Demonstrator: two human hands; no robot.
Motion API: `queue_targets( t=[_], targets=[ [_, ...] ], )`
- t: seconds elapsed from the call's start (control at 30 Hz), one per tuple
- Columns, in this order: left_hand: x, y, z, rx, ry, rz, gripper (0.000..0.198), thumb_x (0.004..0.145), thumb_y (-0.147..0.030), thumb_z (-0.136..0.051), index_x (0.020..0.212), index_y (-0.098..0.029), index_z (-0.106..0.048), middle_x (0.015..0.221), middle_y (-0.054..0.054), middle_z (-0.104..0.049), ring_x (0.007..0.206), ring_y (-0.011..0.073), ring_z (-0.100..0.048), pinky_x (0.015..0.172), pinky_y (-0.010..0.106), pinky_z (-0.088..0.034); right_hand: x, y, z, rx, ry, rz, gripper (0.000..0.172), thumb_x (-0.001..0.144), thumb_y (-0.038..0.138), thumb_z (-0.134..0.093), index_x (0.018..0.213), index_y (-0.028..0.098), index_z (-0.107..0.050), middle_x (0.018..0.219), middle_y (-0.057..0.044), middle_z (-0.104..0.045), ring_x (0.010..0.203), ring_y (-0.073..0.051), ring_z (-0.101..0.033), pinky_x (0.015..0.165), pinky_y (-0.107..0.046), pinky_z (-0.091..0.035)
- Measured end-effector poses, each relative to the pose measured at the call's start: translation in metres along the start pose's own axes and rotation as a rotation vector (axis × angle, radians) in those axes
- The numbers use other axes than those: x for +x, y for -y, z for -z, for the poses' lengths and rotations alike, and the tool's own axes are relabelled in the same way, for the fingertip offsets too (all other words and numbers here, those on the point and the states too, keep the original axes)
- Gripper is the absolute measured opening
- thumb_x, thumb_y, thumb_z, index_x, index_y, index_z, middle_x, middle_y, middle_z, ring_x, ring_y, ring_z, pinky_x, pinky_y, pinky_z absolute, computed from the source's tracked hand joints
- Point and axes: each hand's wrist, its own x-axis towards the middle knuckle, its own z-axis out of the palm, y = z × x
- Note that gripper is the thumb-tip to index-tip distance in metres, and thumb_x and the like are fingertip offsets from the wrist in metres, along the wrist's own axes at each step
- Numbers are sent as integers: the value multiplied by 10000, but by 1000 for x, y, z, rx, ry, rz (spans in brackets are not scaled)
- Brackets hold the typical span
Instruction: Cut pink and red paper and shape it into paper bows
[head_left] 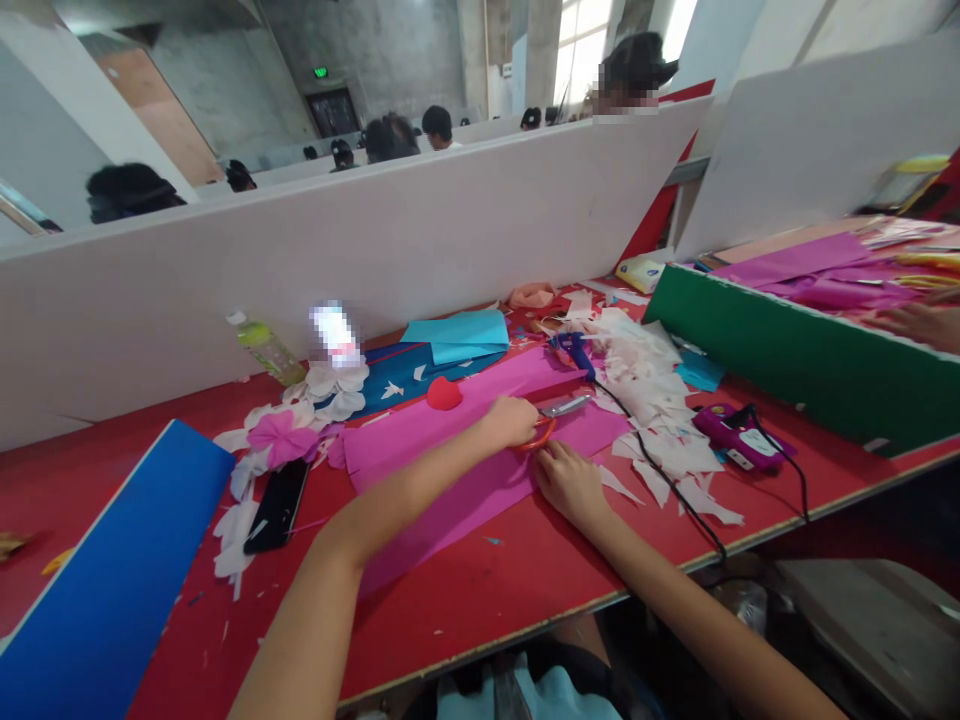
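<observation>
A person sits at a red worktop (457,640), both forearms reaching in from its near edge. The left hand (510,420) is closed beside and over the orange handles (538,436) of a pair of scissors (566,405), apparently gripping them, though the fingers hide part of the grip. The blades point up and to the right, away from the body. The right hand (568,485) lies open and flat on a sheet of pink paper (442,470), just beside the handles. The sheet's long axis runs diagonally across the worktop, lower left to upper right, and the scissors rest near its right end.

Just past the blades sits a blue glue gun (574,352), its black cord (667,490) crossing white paper scraps (652,430). To the left lie a red ball (444,393), a pink paper flower (281,437) and a black phone (276,505). A magenta glue gun (739,435) carries a white label, too small to read. Beyond a green board (780,350), another person's hand (919,325) rests near magenta paper (817,275).
</observation>
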Motion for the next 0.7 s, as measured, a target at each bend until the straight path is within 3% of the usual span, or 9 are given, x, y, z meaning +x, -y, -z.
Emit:
queue_targets(
  t=[0.17,0.27,0.37,0.43,0.57,0.7],
  targets=[
    [-63,21,13,-86,-82,56,314,856,-324,-440,1046,-135,-604,1045,123,-663,928,251,-640,736,296,-486,1,-3,-3,35,-67,61,240,893,269,-438,1006,173,-626,1049,-110,-598,936,-214,-529,738,-292,-375],
    [-101,47,8,-133,-135,168,343,892,-347,-388,1145,-179,-548,1138,96,-628,978,231,-622,766,283,-472,-1,-2,-3,157,-84,236,241,888,264,-447,1027,166,-618,1043,-111,-587,952,-215,-519,805,-320,-386],
    [-134,82,-3,-111,-106,378,365,904,-389,-360,1126,-172,-553,1149,111,-620,997,252,-612,781,303,-466,-3,4,0,333,-21,514,250,889,247,-445,1069,169,-601,1032,-100,-583,949,-189,-520,838,-314,-400],
    [-155,108,-12,-83,-57,512,374,901,-407,-363,1105,-166,-563,1134,126,-625,990,260,-613,788,310,-460,-4,8,2,395,35,618,250,871,255,-480,1078,174,-596,1041,-98,-581,960,-187,-520,851,-318,-408],
    [-198,150,-34,-84,-7,736,444,898,-462,-315,1029,-149,-602,1050,145,-658,985,275,-614,786,312,-453,-4,11,3,424,84,647,229,837,254,-537,1045,182,-603,1025,-90,-595,973,-193,-526,862,-341,-418],
    [-229,162,-58,-117,65,894,480,854,-498,-348,988,-142,-641,1022,175,-666,956,308,-623,770,342,-461,-3,11,-1,434,64,660,199,840,219,-532,1023,194,-607,1008,-81,-605,970,-187,-536,855,-345,-426]
  ],
)
